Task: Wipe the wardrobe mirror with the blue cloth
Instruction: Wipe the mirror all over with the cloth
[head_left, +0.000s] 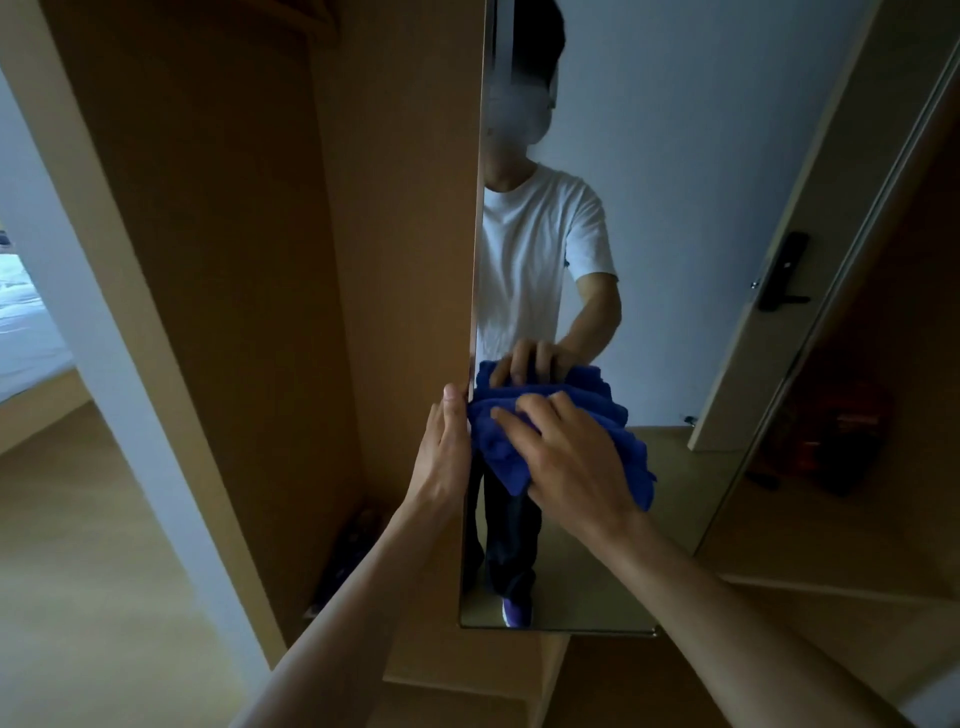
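Two hands: blue cloth (501, 449) is pressed flat under spread right hand (569, 460), mirror (665, 197) edge is steadied by left hand (441, 457), finger curl hidden; overlapping strokes are advised.

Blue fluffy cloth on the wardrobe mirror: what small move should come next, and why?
Probably slide the right hand with the blue fluffy cloth rightward across the tall wardrobe mirror: the cloth sits pressed at the glass's left edge, beside the left hand.

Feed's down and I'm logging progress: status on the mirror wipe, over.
Right hand pressing bunched blue cloth on tall wardrobe mirror, near its left edge. Left hand on the wooden panel beside it, grip unclear. Nothing blocking the glass.
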